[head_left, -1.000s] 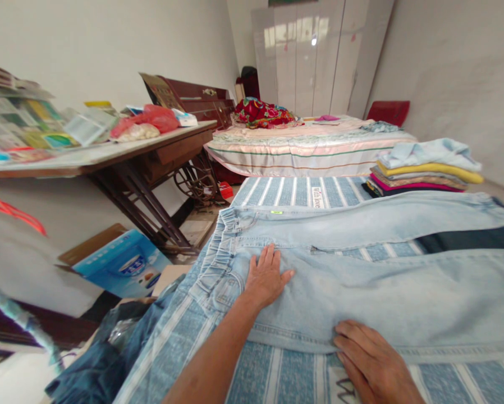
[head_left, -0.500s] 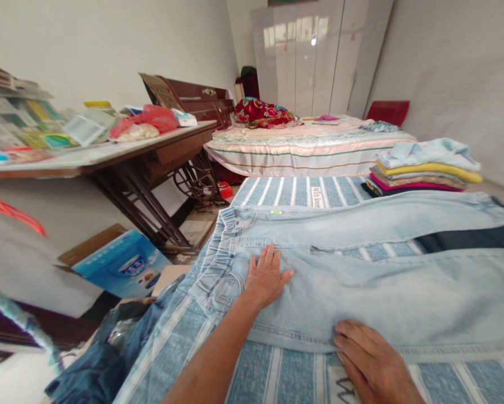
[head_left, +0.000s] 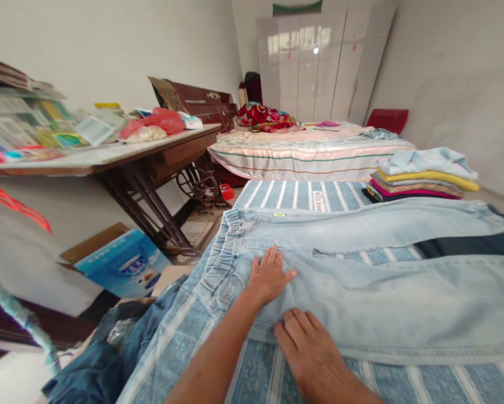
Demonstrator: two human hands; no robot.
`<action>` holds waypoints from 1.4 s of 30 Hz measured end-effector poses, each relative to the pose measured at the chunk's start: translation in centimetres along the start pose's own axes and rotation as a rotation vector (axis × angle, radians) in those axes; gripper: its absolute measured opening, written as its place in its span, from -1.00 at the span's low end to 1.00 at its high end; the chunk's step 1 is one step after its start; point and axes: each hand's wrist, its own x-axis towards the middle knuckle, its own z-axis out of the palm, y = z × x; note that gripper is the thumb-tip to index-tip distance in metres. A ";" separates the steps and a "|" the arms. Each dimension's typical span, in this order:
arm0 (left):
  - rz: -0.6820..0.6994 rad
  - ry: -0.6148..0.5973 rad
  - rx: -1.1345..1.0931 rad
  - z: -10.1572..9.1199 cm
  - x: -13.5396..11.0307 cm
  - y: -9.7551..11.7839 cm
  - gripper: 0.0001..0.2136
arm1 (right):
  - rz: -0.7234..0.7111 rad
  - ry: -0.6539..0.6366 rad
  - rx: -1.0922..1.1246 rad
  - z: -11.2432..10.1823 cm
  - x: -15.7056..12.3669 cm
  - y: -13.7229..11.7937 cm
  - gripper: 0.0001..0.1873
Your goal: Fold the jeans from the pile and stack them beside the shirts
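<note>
l hand flat, fingers apart, holds nothing, on jeans by waist band | r hand flat, fingers apart, on jeans' near edge | jeans lie flat on striped sheet | folded clothes pile past jeans' far r side, not touching

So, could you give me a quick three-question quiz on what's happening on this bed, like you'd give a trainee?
1. True or false: the left hand lies flat on the light blue jeans, close to the waistband.
2. Where do the fingers of the right hand rest? A) on the near edge of the jeans B) on a pillow C) raised in the air
3. Fill in: the top garment on the stack of folded clothes is light ___.
Key: 1 true; 2 A; 3 blue.
</note>
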 end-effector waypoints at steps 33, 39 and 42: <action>0.192 0.043 0.081 0.7 -0.2 -3.4 -0.47 | -0.086 -0.307 0.179 0.7 3.2 -0.7 -0.90; 0.196 0.075 0.081 1.0 -0.2 -3.6 -0.48 | -0.056 -0.302 0.178 0.5 3.0 -1.0 -0.88; 0.195 0.081 0.091 1.2 -0.2 -3.6 -0.47 | -0.038 -0.330 0.215 0.3 3.3 -0.9 -0.94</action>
